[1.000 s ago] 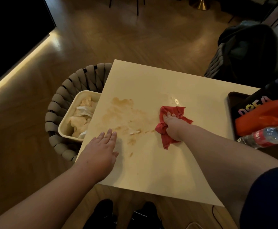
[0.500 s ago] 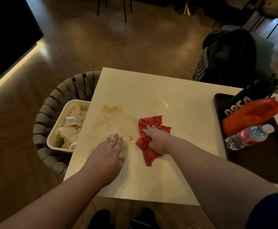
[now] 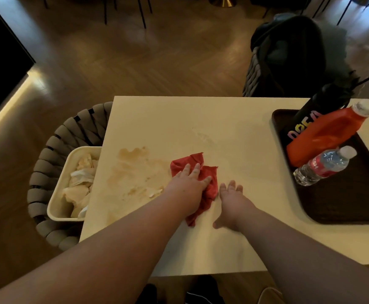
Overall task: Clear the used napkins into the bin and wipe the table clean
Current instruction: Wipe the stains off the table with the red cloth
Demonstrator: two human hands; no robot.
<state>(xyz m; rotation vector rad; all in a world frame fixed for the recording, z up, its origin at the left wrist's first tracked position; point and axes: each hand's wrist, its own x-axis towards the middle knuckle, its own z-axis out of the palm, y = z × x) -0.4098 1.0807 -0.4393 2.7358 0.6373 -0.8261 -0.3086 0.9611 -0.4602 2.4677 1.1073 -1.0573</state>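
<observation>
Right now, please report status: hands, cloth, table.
Left hand flat on red cloth. Right hand open, empty. Brown stain remains. Napkins in bin.

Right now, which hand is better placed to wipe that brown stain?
The left hand. It lies flat on the red cloth, right beside the brown stain. The right hand is empty, on the cloth's far side from the stain.

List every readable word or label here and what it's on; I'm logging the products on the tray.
"DREA", partly hidden: black bottle.
"ESH", cut off: red label on the water bottle.
Orange bottle: no text shows.
Nothing else is readable.
</observation>
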